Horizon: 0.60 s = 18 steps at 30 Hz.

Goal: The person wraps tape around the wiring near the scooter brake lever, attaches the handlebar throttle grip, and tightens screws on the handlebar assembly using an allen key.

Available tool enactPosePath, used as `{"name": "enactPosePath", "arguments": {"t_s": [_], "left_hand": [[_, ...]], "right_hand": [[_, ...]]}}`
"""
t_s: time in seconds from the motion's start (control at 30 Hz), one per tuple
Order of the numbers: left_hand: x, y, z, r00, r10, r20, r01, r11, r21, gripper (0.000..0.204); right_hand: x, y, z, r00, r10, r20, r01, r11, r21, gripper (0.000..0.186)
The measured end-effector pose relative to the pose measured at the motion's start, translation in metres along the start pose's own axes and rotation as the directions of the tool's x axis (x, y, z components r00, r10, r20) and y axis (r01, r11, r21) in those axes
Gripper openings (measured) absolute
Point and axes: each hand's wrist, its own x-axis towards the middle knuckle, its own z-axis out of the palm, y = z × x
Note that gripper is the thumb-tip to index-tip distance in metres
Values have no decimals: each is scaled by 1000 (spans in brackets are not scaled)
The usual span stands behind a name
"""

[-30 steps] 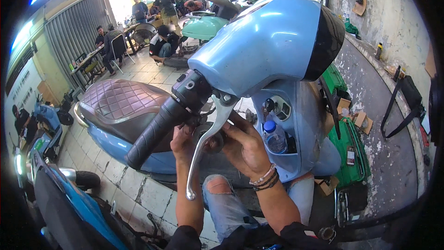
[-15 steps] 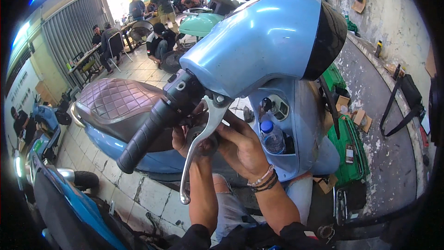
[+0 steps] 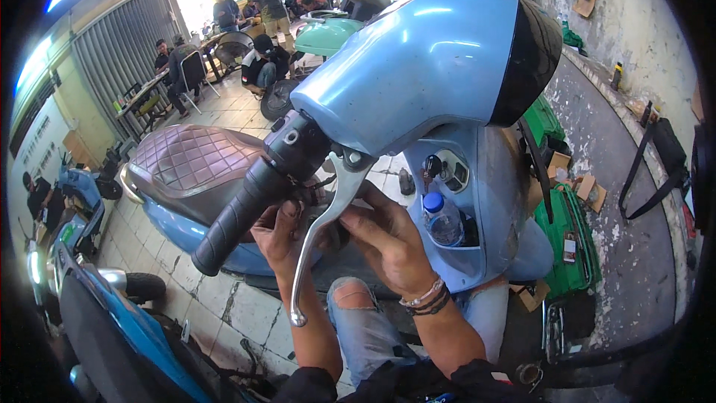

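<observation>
A light blue scooter's handlebar housing (image 3: 418, 67) fills the upper middle of the head view. Its black rubber grip (image 3: 239, 213) points toward the lower left, and a silver brake lever (image 3: 321, 235) hangs down from the housing. My left hand (image 3: 277, 233) reaches up under the grip, fingers curled against the underside near the lever pivot. My right hand (image 3: 388, 242), with bracelets on the wrist, presses in from the right behind the lever. What the fingers hold is hidden by the lever and grip.
The scooter's brown quilted seat (image 3: 190, 160) lies to the left. A clear water bottle (image 3: 441, 218) stands in the front pocket. Another blue scooter (image 3: 112, 313) is at lower left, green crates (image 3: 570, 235) at right. Several people sit and stand at the far back.
The handlebar and lever have shifted slightly right and down in view. Both hands stay under the grip, with the left hand's fingers moved closer to the lever pivot.
</observation>
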Motion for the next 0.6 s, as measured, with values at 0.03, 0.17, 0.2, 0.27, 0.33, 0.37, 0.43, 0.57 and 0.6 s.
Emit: {"name": "enactPosePath", "arguments": {"t_s": [0.03, 0.17, 0.2, 0.27, 0.33, 0.37, 0.43, 0.57, 0.6], "left_hand": [[-1, 7, 3, 999, -39, -11, 40, 998, 41, 32], [-1, 31, 18, 996, -80, 43, 80, 997, 10, 33], [0, 36, 21, 991, -131, 8, 130, 990, 55, 35], [2, 42, 25, 988, -127, 84, 122, 991, 62, 40], [5, 47, 25, 979, -176, 106, 163, 979, 123, 39], [4, 46, 27, 977, -203, 56, 194, 971, 138, 39], [4, 46, 27, 981, -195, 11, 192, 971, 140, 32], [3, 49, 24, 979, -195, 56, 183, 968, 170, 23], [4, 51, 22, 972, -227, 61, 215, 963, 162, 23]], "right_hand": [[-2, 2, 1, 1000, -8, -11, 8, 1000, -22, 27], [-5, 15, 4, 999, -26, -24, 28, 998, 62, 29], [-6, 18, 4, 999, -46, -25, 46, 999, -9, 29], [-7, 21, 4, 995, -95, -10, 93, 990, -105, 28], [-9, 23, 4, 990, -139, 33, 142, 980, -142, 28], [-10, 22, 4, 985, -169, 31, 172, 968, -185, 27], [-10, 23, 4, 975, -213, 58, 221, 948, -231, 26], [-11, 28, 9, 965, -260, 27, 258, 931, -260, 28], [-11, 30, 10, 960, -279, 17, 274, 928, -253, 28]]}}
